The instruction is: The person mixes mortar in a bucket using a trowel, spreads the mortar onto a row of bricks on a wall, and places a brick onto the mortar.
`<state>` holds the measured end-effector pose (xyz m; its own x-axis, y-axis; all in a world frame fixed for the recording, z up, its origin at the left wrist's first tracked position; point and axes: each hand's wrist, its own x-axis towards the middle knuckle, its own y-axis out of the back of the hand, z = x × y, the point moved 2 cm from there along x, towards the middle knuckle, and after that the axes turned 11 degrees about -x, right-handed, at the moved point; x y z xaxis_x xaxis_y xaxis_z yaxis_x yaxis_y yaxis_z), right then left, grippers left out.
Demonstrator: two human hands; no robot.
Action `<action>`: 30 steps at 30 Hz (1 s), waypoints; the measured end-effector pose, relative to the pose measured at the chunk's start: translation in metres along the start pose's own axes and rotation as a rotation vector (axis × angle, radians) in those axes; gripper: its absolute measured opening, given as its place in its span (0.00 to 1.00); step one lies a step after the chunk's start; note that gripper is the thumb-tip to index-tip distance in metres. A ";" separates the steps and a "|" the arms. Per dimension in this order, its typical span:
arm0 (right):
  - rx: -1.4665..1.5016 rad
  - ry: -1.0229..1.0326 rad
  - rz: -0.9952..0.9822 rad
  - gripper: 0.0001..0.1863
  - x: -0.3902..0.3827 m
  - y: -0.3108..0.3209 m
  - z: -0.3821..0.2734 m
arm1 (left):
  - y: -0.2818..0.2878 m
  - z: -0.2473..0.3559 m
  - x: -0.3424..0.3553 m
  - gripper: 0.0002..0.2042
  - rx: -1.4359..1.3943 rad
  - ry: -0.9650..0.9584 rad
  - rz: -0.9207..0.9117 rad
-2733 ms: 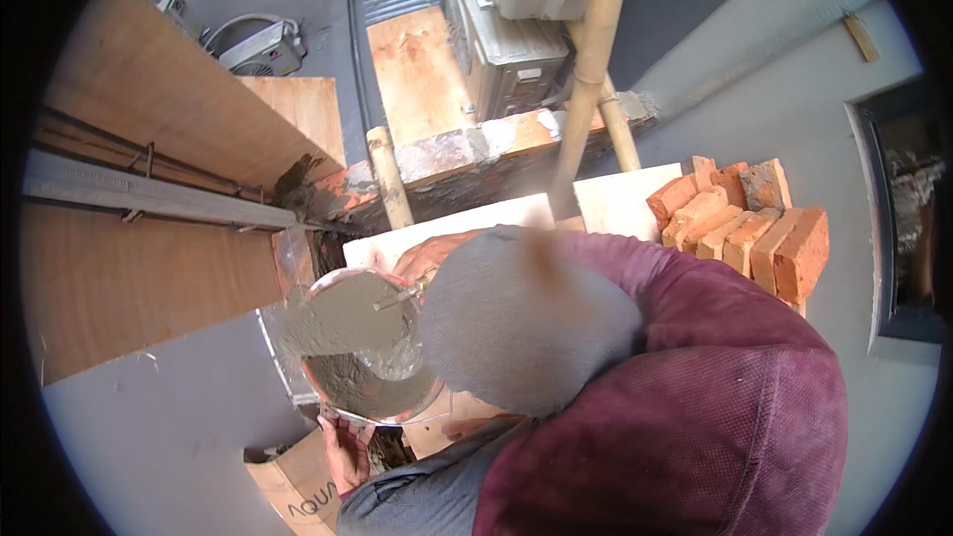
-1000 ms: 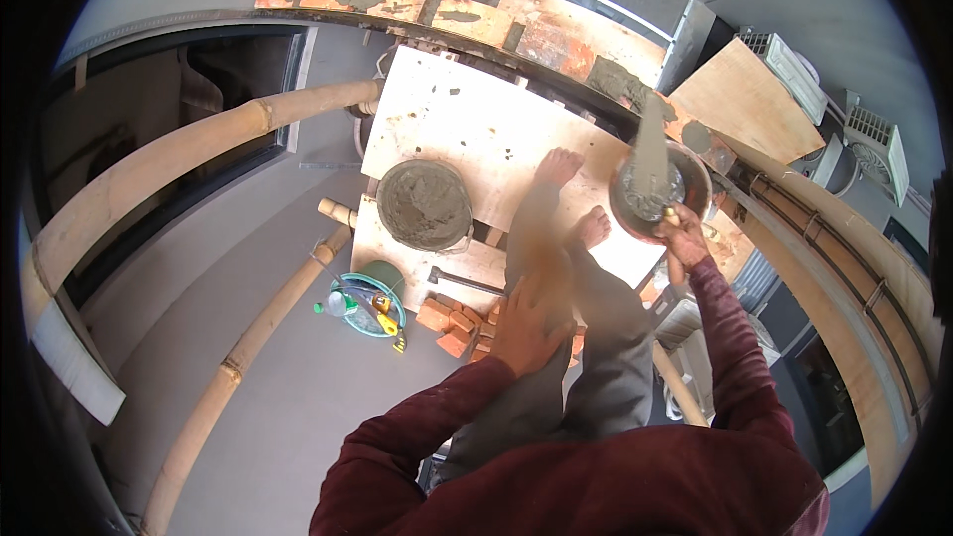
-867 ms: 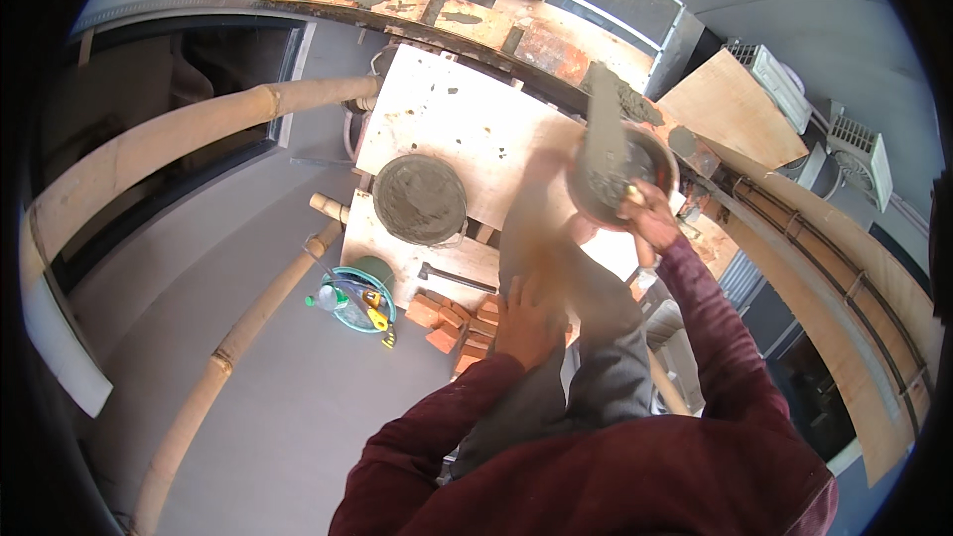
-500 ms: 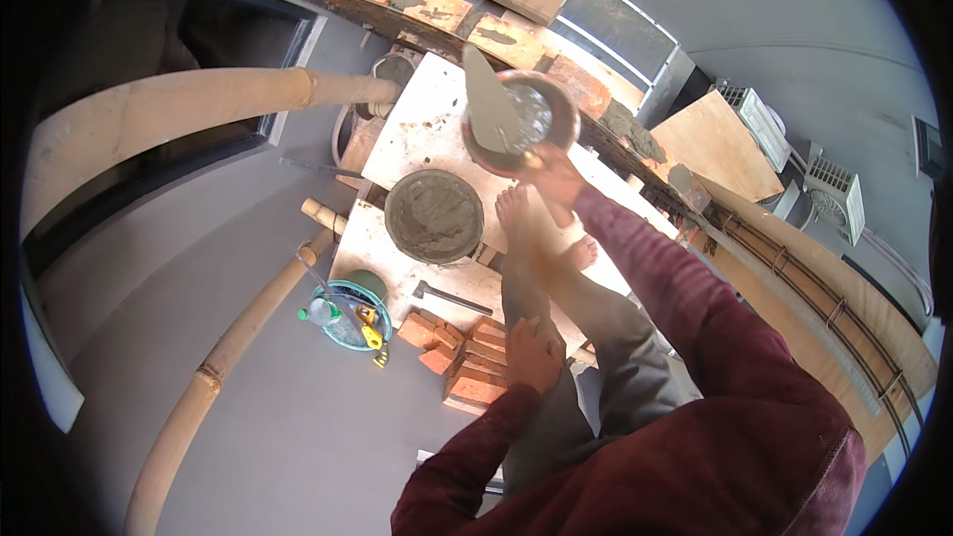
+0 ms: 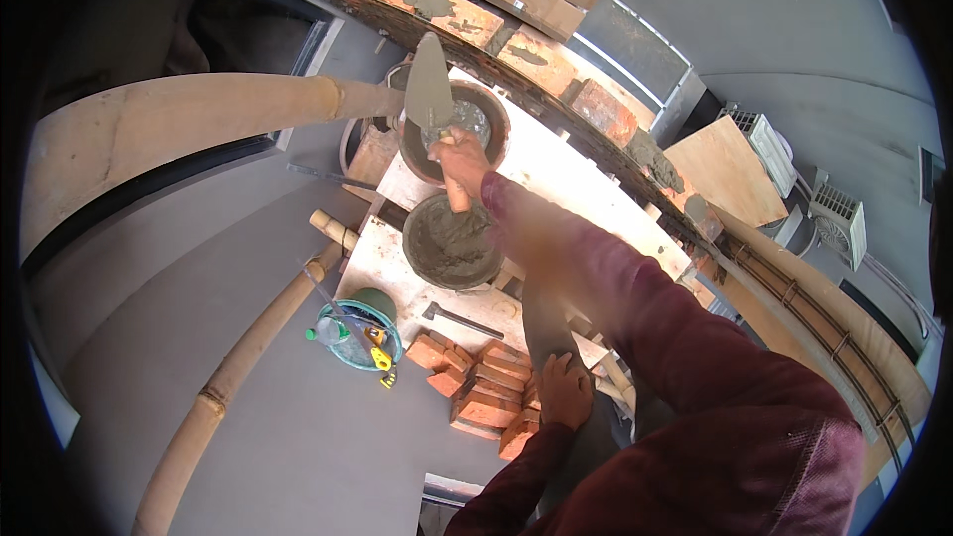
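My right hand (image 5: 459, 157) is closed around the wooden handle of a trowel (image 5: 429, 79), its grey blade pointing away from me. Behind the trowel is a reddish-brown round tub (image 5: 499, 129) of water, with my hand over its near side; whether fingers also touch the rim I cannot tell. Just nearer stands a bucket of wet grey mortar (image 5: 452, 243), under the handle's end. My left hand (image 5: 566, 390) lies on my trouser leg, fingers apart, holding nothing.
A hammer (image 5: 462, 320) lies on the pale boards (image 5: 576, 199). Red bricks (image 5: 491, 387) are stacked nearer me. A teal bucket (image 5: 357, 333) holds a bottle and tools. Bamboo poles (image 5: 213, 387) stand left. A curved brick course (image 5: 536, 55) with mortar patches runs behind.
The water tub has shifted left, to just behind the mortar bucket, and my right hand with the trowel has moved left with it. My left hand stays on my leg.
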<state>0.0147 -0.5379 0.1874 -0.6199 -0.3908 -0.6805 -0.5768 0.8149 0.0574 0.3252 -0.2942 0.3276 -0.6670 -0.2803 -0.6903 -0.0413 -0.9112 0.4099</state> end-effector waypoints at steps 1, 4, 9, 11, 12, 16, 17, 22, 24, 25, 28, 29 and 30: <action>-0.119 0.017 -0.019 0.18 0.000 0.003 0.003 | -0.003 0.001 -0.001 0.07 0.002 -0.007 0.004; -0.285 0.264 -0.016 0.20 -0.012 0.034 0.023 | -0.008 0.012 -0.004 0.09 0.037 -0.048 -0.043; -0.673 0.478 -0.110 0.23 -0.104 0.163 0.084 | -0.026 0.081 -0.021 0.15 -0.122 -0.264 -0.265; -0.808 0.536 -0.155 0.20 -0.153 0.225 0.102 | -0.052 0.119 -0.049 0.16 -0.277 -0.214 -0.402; -0.508 -0.133 -0.299 0.18 -0.171 0.254 0.118 | -0.072 0.139 -0.061 0.16 -0.274 -0.203 -0.460; -0.863 -0.104 -0.307 0.20 -0.221 0.322 0.104 | -0.131 0.168 -0.076 0.21 -0.303 -0.251 -0.588; -0.937 -0.081 -0.358 0.20 -0.224 0.328 0.095 | -0.136 0.171 -0.079 0.16 -0.320 -0.338 -0.506; -1.187 0.034 -0.674 0.20 -0.220 0.306 0.060 | -0.137 0.184 -0.094 0.14 -0.518 -0.408 -0.621; -1.423 0.411 -0.720 0.21 -0.202 0.268 0.057 | -0.137 0.181 -0.096 0.13 -0.630 -0.392 -0.710; -1.522 0.441 -0.788 0.21 -0.192 0.248 0.059 | -0.139 0.174 -0.092 0.13 -0.712 -0.375 -0.753; -1.697 0.377 -0.863 0.18 -0.163 0.179 0.077 | -0.138 0.104 -0.058 0.12 -1.037 -0.274 -0.697; -1.756 0.493 -0.863 0.16 -0.157 0.156 0.082 | -0.133 0.067 -0.031 0.11 -0.918 -0.213 -0.455; -1.809 0.659 -0.850 0.15 -0.150 0.134 0.085 | -0.122 0.020 -0.005 0.13 -0.944 -0.082 -0.293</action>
<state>0.0762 -0.3337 0.2351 0.1944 -0.7422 -0.6413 -0.2509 -0.6697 0.6990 0.3190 -0.1760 0.2930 -0.7758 -0.0157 -0.6308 0.3728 -0.8179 -0.4382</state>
